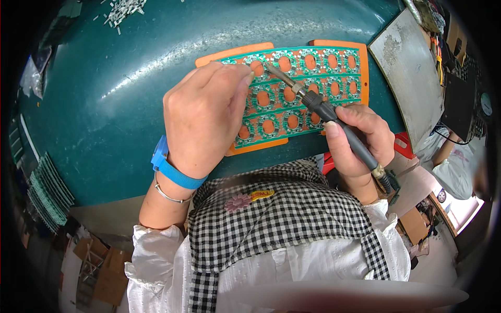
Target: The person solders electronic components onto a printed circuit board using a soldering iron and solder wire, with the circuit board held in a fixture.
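Note:
A panel of small ring-shaped green circuit boards [334, 76] lies in an orange fixture [364, 78] on the teal work surface. My right hand [368, 133] grips a soldering iron [323, 109] by its dark handle. Its tip points up and left, close to the top row of boards near a round opening. Over the panel's left end is my left hand [206, 112], its thumb and fingers pinched together near that tip. Whatever the pinch holds is hidden or too thin to make out. A blue band [180, 175] circles my left wrist.
Small pale parts [122, 11] are piled on the teal surface [130, 109] at the far left. A grey metal plate [409, 78] stands right of the panel. Green boards [49, 190] are racked at left. Another person's sleeve [454, 172] shows at the right.

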### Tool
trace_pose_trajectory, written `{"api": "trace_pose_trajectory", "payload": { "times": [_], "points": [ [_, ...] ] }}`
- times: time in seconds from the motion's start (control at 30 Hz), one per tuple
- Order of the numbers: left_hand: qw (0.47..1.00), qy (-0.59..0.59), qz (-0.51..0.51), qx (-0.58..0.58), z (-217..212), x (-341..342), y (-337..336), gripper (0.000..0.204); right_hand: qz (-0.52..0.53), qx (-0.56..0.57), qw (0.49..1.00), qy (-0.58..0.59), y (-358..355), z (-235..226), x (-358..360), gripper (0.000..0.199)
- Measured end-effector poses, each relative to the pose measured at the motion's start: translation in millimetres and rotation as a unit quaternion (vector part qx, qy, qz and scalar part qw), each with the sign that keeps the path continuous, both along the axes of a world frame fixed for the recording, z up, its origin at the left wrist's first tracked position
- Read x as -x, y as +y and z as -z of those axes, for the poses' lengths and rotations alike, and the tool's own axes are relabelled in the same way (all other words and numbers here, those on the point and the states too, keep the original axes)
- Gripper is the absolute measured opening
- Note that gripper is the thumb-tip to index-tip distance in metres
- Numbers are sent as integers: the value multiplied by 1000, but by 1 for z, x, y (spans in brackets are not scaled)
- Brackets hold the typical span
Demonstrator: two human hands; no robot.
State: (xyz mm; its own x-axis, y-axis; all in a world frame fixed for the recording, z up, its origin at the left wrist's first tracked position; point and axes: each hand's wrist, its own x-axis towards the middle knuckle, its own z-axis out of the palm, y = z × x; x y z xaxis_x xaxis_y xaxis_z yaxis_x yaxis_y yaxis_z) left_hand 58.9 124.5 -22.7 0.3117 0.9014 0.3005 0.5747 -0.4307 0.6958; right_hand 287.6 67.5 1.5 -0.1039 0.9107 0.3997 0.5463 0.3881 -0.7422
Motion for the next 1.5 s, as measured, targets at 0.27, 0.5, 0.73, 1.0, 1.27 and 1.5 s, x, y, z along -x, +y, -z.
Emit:
{"api": "trace_pose_trajectory", "payload": {
  "times": [0.27,0.5,0.73,1.0,1.27,1.5],
  "points": [
    [1000,3,19,-23,-3,4,3,12,-18,-13,999,-29,1,-5,2,24],
    [1000,-1,8,-16,-14,19,-7,13,56,54,992,95,-14,-7,-3,23],
    [1000,0,-1,11,-6,18,-5,14,-5,33,999,21,-4,-2,9,26],
    [1000,15,9,6,-4,17,-4,15,-23,0,1000,-9,-3,-2,12,26],
    [999,13,49,-2,-6,22,-5,14,-13,-11,1000,-17,-8,-3,17,27],
    [998,-21,-47,36,-15,34,-13,9,85,34,978,186,-21,-2,11,30]
  ]
}}
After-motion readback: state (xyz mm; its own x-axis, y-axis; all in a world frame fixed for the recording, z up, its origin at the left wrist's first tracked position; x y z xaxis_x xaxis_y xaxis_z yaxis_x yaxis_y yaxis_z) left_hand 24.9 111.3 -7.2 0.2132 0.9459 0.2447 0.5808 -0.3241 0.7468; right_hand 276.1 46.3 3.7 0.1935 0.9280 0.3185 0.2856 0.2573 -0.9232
